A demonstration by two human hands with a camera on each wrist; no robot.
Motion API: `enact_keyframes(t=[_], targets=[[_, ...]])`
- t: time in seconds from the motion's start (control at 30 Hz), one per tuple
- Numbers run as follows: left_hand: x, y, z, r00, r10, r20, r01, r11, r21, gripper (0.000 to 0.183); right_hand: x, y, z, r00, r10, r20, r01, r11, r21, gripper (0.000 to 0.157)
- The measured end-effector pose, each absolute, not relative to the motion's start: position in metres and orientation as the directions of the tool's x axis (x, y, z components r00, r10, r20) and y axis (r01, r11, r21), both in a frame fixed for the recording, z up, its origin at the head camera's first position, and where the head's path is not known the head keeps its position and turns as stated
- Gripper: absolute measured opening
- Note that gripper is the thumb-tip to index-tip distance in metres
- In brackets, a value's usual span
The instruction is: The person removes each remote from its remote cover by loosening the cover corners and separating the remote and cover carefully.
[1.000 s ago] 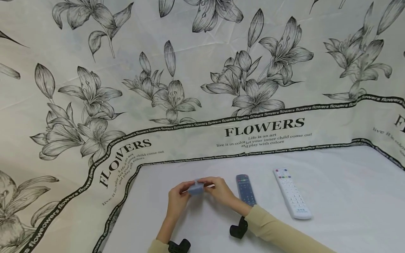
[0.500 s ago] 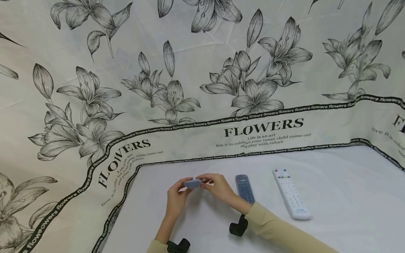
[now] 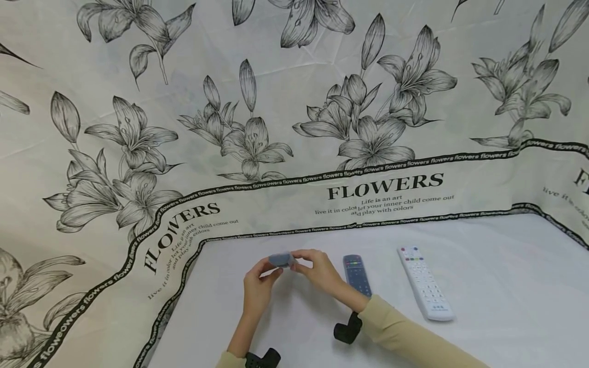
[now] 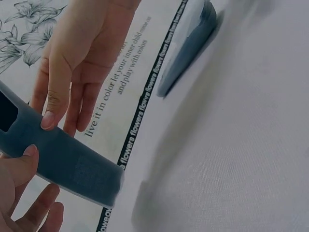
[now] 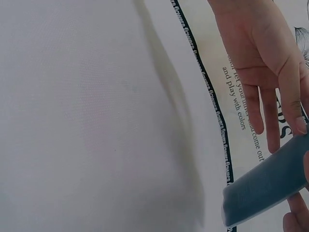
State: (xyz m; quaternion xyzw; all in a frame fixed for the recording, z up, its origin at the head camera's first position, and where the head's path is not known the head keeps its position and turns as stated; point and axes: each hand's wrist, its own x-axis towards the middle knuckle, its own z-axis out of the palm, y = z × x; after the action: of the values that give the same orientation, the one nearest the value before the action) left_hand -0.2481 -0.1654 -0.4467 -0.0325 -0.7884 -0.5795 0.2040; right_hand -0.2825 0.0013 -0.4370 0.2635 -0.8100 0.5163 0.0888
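Observation:
Above the white table, both hands hold a blue remote control (image 3: pixel 280 260), seen almost end-on in the head view. In the left wrist view its plain blue side (image 4: pixel 72 164) shows a dark rounded opening near the left edge. My left hand (image 3: pixel 258 291) grips it, the thumb lying on that plain side. From the other side my right hand (image 3: pixel 324 276) pinches it, its thumb at the edge in the left wrist view. The right wrist view shows one end of the blue remote (image 5: pixel 265 188) jutting out past the fingers.
Right of the hands lies a second blue remote control (image 3: pixel 356 275), its lower end partly behind the right forearm. Farther right lies a longer white remote control (image 3: pixel 425 283). A flower-printed cloth (image 3: pixel 276 204) borders the table's far edge. Black wrist cameras (image 3: pixel 348 328) sit on both wrists.
The held remote has risen a little and tilted, so its blue end now faces differently. The right hand has shifted slightly upward with it. Both remotes on the table have stayed put.

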Motion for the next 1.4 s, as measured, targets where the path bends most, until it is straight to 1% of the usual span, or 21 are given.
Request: enact_keyframes(t=[0.07,0.23,0.33,0.47,0.57,0.73,1.0,1.07,1.3,1.4], targets=[[-0.252,-0.166,-0.452,-0.91,-0.184,0.372,0.3,0.326,0.896,0.026,-0.283,0.002,-0.436,-0.838,-0.344,0.423,-0.526,0.307,-0.793,0.03],[-0.253,-0.166,-0.451,-0.9,-0.185,0.395,0.325,0.319,0.89,0.026,-0.284,0.003,-0.433,-0.828,-0.354,0.434,-0.534,0.265,-0.803,0.03],[-0.253,-0.166,-0.449,-0.897,-0.192,0.399,0.325,0.328,0.887,0.027,-0.284,0.002,-0.431,-0.835,-0.347,0.427,-0.524,0.265,-0.809,0.029],[-0.253,-0.165,-0.449,-0.895,-0.2,0.399,0.321,0.335,0.886,0.029,-0.283,0.001,-0.432,-0.86,-0.334,0.387,-0.478,0.255,-0.841,0.03],[-0.252,-0.165,-0.449,-0.896,-0.206,0.394,0.321,0.313,0.894,0.031,-0.283,0.001,-0.432,-0.87,-0.333,0.364,-0.452,0.241,-0.859,0.03],[-0.253,-0.162,-0.449,-0.908,-0.212,0.362,0.3,0.277,0.913,0.034,-0.282,0.001,-0.432,-0.873,-0.331,0.359,-0.445,0.238,-0.863,0.029],[-0.236,-0.153,-0.42,-0.918,-0.205,0.339,0.278,0.273,0.921,0.034,-0.281,0.001,-0.429,-0.889,-0.313,0.335,-0.418,0.252,-0.873,0.031],[-0.235,-0.153,-0.418,-0.92,-0.203,0.336,0.276,0.274,0.921,0.034,-0.281,0.001,-0.428,-0.891,-0.309,0.333,-0.415,0.255,-0.873,0.031],[-0.25,-0.159,-0.439,-0.921,-0.217,0.323,0.269,0.245,0.931,0.037,-0.28,0.0,-0.425,-0.895,-0.31,0.321,-0.404,0.257,-0.878,0.03],[-0.252,-0.161,-0.442,-0.918,-0.209,0.338,0.286,0.243,0.927,0.037,-0.279,-0.001,-0.424,-0.898,-0.306,0.317,-0.399,0.256,-0.881,0.03]])
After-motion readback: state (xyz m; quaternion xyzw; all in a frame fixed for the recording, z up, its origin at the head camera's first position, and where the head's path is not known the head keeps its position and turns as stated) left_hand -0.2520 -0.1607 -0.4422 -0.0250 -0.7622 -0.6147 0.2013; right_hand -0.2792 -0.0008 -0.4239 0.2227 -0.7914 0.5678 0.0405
